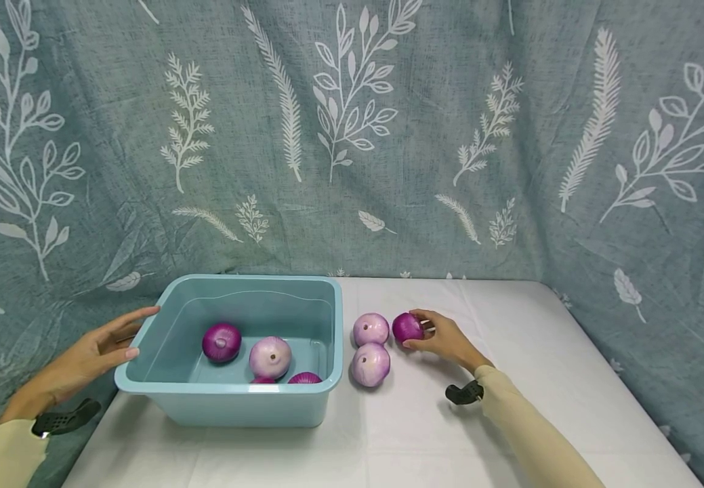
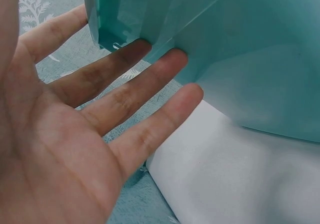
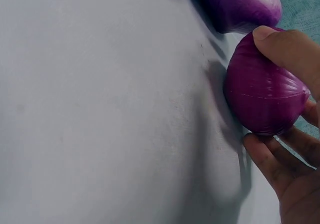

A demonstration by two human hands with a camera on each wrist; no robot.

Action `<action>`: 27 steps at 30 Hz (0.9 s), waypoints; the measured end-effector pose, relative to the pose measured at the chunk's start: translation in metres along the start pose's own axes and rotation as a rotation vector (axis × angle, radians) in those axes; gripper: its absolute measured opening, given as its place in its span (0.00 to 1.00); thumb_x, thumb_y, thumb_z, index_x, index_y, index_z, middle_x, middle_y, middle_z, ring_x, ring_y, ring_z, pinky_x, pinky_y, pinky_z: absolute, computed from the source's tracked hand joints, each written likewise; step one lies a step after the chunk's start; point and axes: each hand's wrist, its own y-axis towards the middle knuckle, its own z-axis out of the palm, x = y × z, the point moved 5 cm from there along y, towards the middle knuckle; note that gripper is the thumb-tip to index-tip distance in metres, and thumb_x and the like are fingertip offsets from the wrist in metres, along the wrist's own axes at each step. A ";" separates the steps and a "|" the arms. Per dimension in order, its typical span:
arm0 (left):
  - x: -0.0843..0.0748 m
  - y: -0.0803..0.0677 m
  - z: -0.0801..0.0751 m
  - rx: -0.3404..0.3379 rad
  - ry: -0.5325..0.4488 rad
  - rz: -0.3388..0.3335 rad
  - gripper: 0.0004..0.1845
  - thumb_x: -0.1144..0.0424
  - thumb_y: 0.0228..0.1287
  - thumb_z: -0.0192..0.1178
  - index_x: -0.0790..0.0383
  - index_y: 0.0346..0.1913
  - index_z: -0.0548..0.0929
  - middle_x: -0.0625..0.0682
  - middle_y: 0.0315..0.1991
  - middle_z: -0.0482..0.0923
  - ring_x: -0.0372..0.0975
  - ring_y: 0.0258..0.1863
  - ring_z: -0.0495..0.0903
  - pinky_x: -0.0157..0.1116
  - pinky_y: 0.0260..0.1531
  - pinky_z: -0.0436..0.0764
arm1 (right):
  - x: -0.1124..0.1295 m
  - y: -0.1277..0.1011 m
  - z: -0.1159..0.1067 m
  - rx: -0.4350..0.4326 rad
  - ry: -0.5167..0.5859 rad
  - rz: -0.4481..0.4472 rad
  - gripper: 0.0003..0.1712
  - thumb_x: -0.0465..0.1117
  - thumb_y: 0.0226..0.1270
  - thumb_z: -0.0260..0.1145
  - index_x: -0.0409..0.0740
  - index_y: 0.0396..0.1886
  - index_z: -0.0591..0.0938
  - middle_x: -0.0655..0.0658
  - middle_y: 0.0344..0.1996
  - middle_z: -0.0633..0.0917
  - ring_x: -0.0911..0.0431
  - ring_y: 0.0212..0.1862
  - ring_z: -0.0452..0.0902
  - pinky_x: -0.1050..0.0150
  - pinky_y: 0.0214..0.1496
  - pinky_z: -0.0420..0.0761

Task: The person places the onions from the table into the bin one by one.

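Note:
My right hand [image 1: 447, 340] grips a dark purple onion [image 1: 408, 327] on the white table, thumb on one side and fingers on the other. The right wrist view shows the thumb [image 3: 285, 46] over that onion's upper side. Just left of it, two paler onions [image 1: 370, 329] [image 1: 370, 364] sit one in front of the other, beside the light blue plastic bin [image 1: 236, 405]. At the bin's left end is my left hand [image 1: 89, 356], its fingers [image 2: 150, 124] extended along the outer wall and the thumb by the rim.
Inside the bin lie a dark purple onion [image 1: 221, 342], a pale onion [image 1: 270, 358] and two more purple ones partly hidden by the front wall. A patterned blue-green cloth [image 1: 352, 203] hangs behind the white table [image 1: 571, 400].

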 end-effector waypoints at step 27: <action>0.000 0.000 0.000 -0.025 0.029 -0.026 0.36 0.67 0.82 0.51 0.46 0.84 0.50 0.51 0.79 0.55 0.21 0.64 0.69 0.42 0.52 0.82 | 0.050 -0.005 -0.027 -0.097 0.035 -0.128 0.42 0.54 0.56 0.83 0.49 0.69 0.77 0.44 0.53 0.82 0.46 0.49 0.83 0.42 0.53 0.83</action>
